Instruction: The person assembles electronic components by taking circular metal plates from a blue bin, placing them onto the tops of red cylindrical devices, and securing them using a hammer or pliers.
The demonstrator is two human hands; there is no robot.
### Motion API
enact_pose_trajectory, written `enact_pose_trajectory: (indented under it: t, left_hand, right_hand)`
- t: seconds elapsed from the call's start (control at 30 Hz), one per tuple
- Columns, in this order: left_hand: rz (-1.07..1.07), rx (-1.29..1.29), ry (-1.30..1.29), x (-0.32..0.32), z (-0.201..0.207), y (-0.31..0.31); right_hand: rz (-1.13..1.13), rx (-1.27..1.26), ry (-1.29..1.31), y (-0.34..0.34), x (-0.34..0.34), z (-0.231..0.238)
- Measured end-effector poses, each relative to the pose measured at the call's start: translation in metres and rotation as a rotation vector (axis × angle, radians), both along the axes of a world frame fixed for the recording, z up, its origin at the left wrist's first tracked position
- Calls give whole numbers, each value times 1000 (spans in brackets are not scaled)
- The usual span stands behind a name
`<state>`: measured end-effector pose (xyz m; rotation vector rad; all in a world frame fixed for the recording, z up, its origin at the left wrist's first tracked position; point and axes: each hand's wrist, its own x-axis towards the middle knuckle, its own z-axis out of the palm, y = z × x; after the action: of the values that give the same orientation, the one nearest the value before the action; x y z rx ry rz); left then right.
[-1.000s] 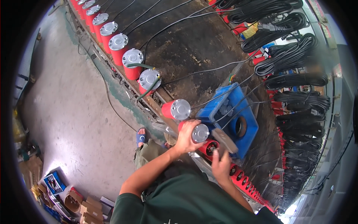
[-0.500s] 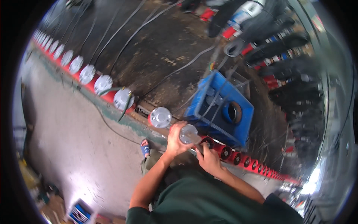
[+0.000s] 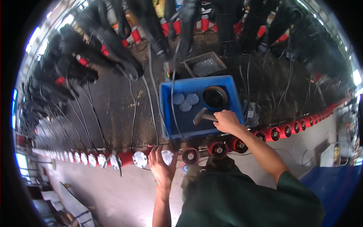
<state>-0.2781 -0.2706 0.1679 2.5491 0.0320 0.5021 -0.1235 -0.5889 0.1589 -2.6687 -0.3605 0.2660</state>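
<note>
My right hand [image 3: 227, 122] is closed round the handle of a hammer [image 3: 200, 115], whose head hangs over the near part of a blue plastic bin [image 3: 204, 133]. Lower and to the left, my left hand [image 3: 162, 168] has its fingers and thumb around a round silver cap [image 3: 167, 156] on the end of a red cylinder in the row along the bench edge. Left of it is another silver-capped cylinder [image 3: 140, 159]. To the right, a red cylinder with an open dark end [image 3: 190, 155] shows its centre.
Inside the bin lie several pale discs [image 3: 185, 104] and a dark round pot [image 3: 214, 97]. Behind it stands a grey tray [image 3: 187, 65] of small metal parts. Grey cables [image 3: 153, 87] cross the dark bench, and bundled black cables [image 3: 149, 26] line the back.
The view has turned. My hands have moved apart: the hammer has gone from beside the cap at my left hand to over the bin, while my left hand is now at a cap in the row.
</note>
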Motion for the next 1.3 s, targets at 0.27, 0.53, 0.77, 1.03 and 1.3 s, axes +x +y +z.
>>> enact_pose_trajectory:
  t: [0.27,0.53,0.77,1.03,1.3]
  left_hand:
    - [-224,205,382,233,-82,-121]
    - [-238,716,389,308,-151,-145]
    - [7,86,178,213,-40,-182]
    - [-211,-4,430,85,-18,-161]
    - [-201,4,183,80,-26,-167]
  right_hand:
    - [392,15,-152,-40,51,-91]
    - [79,-42,-128,-59,117,-102]
    - [22,-276,-8,-51,159,-146]
    - [32,-292,-88,-43,159,-149]
    - [-55,-186,-134,-64,161,-133]
